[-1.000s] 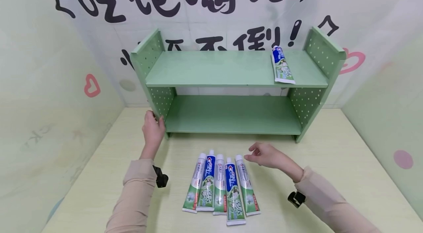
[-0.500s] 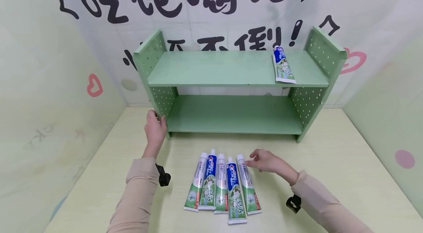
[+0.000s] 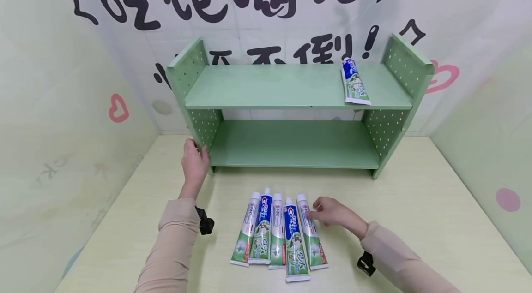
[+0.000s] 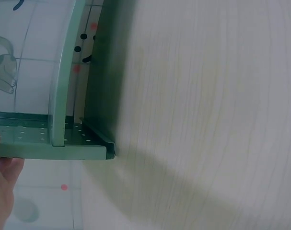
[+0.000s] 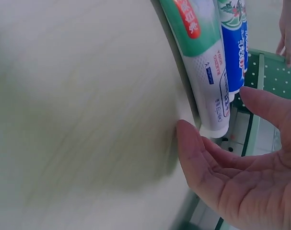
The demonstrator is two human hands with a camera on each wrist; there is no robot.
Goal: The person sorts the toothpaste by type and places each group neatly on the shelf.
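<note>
My left hand [image 3: 195, 162] grips the left side panel of the green two-tier shelf [image 3: 282, 145]; in the left wrist view the hand [image 4: 4, 187] shows at that panel's edge. My right hand [image 3: 337, 214] is at the rightmost white-and-green toothpaste tube [image 3: 311, 233], near its cap end. In the right wrist view, thumb and fingers are spread apart beside that tube [image 5: 207, 86], not closed round it. To its left lie a blue-and-green toothpaste tube [image 3: 296, 242], a white-and-green one [image 3: 277, 233], another blue one [image 3: 262, 228] and another white one [image 3: 246, 230].
A blue-and-green toothpaste tube [image 3: 355, 83] lies on the upper board, toward the right. The shelf's lower board [image 3: 291, 143] sits just above the pale wooden table [image 3: 436, 219]. Printed walls stand behind and at both sides.
My right hand has moved down and slightly left, from beside the cap of the rightmost tube to over its upper part. My left hand stays on the shelf panel.
</note>
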